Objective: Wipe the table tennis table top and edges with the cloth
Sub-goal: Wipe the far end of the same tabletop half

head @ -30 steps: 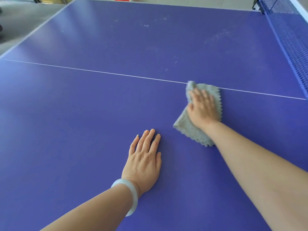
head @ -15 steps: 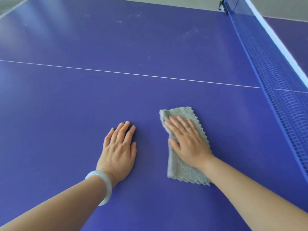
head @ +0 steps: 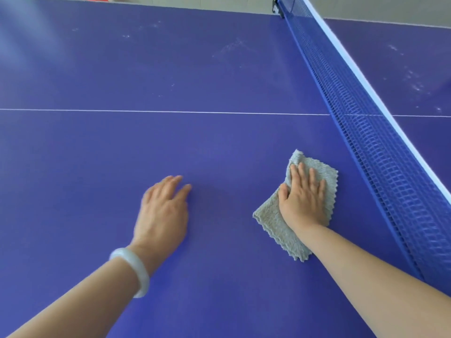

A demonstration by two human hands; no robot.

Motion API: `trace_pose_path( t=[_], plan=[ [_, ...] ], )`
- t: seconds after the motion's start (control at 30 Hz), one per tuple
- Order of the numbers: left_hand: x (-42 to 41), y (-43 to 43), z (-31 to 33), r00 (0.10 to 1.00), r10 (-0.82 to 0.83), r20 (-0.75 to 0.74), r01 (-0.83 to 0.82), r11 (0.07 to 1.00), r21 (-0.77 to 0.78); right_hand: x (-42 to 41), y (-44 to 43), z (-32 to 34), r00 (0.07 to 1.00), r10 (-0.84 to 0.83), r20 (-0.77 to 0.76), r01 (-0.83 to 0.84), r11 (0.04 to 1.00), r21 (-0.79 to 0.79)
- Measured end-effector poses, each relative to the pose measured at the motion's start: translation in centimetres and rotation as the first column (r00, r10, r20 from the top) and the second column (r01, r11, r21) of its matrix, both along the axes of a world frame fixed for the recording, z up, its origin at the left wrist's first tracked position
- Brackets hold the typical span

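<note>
Pressing fuzzy grey cloth (head: pixel 268 215), right hand (head: pixel 302 198), smooth blue table (head: pixel 219 147)

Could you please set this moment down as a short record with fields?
Cloth: folded grey fleecy cloth, flat on the table, apart from the net
Right hand: palm down on the cloth, fingers straight
Left hand: blurred, holds nothing; white bangle on wrist
Table: purple table tennis table top; pale dusty marks beyond the white centre line
Net: blue mesh net, right of the cloth

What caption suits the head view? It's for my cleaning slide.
Cleaning pass: right hand presses a grey cloth on the blue table near the net; left hand open alongside.
</note>
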State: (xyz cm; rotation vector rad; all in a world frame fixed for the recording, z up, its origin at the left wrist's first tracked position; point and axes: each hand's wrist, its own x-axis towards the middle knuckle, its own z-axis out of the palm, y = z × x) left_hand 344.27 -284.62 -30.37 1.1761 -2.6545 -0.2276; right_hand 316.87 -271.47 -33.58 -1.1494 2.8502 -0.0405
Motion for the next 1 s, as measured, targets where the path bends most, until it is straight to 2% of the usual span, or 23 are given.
trace_pose_path(
  t=[0.1, 0.23, 0.5, 0.57, 0.67, 0.73, 0.77, 0.8, 0.9, 0.93, 0.97, 1.0],
  plan=[
    [-6.5, 1.9, -0.4, 0.981, -0.188, 0.044, 0.186, 0.982, 0.044, -0.2, 0.0, 0.2, 0.996, 0.088, 0.01, -0.088, 0.996, -0.006],
    [-10.5, 2.9, -2.5, 0.981, -0.128, 0.148, 0.118, 0.99, 0.073, -0.8, 0.1, 0.3, 0.975, 0.218, 0.051, -0.216, 0.976, -0.029],
    [-10.3, 3.1, -2.3, 0.985, -0.111, 0.133, 0.097, 0.989, 0.108, -6.2, -3.8, 0.3, 0.893, 0.443, 0.077, -0.439, 0.896, -0.069],
    [-10.2, 3.2, -2.3, 0.985, -0.108, 0.137, 0.093, 0.989, 0.113, -8.6, -6.1, 0.2, 0.901, 0.424, 0.088, -0.417, 0.905, -0.083],
    [-10.3, 3.1, -2.3, 0.987, -0.093, 0.128, 0.08, 0.991, 0.106, -12.2, -10.4, 0.4, 0.975, 0.206, 0.079, -0.2, 0.976, -0.082],
    [-10.3, 3.0, -2.2, 0.987, -0.094, 0.129, 0.08, 0.991, 0.106, -12.4, -13.0, 0.7, 0.993, 0.085, 0.082, -0.08, 0.995, -0.057],
    [-10.4, 3.0, -2.2, 0.987, -0.093, 0.127, 0.08, 0.991, 0.106, -11.5, -13.9, 0.9, 0.991, 0.108, 0.081, -0.103, 0.992, -0.071],
    [-10.4, 3.0, -2.1, 0.988, -0.09, 0.126, 0.077, 0.991, 0.106, -10.3, -14.3, 0.9, 0.977, 0.201, 0.075, -0.192, 0.976, -0.106],
    [-10.5, 3.2, -1.7, 0.987, -0.096, 0.131, 0.082, 0.991, 0.106, -9.1, -12.6, 0.3, 0.808, 0.586, 0.067, -0.58, 0.81, -0.087],
    [-10.5, 3.2, -1.7, 0.986, -0.102, 0.132, 0.088, 0.99, 0.11, -10.6, -12.0, 0.4, 0.792, 0.606, 0.066, -0.601, 0.795, -0.086],
    [-10.4, 3.1, -1.9, 0.987, -0.102, 0.126, 0.088, 0.99, 0.109, -12.6, -11.4, 0.5, 0.842, 0.537, 0.059, -0.531, 0.843, -0.086],
    [-10.4, 3.2, -2.0, 0.988, -0.096, 0.119, 0.084, 0.991, 0.105, -14.9, -10.4, 0.5, 0.918, 0.394, 0.048, -0.39, 0.917, -0.082]
  ],
)
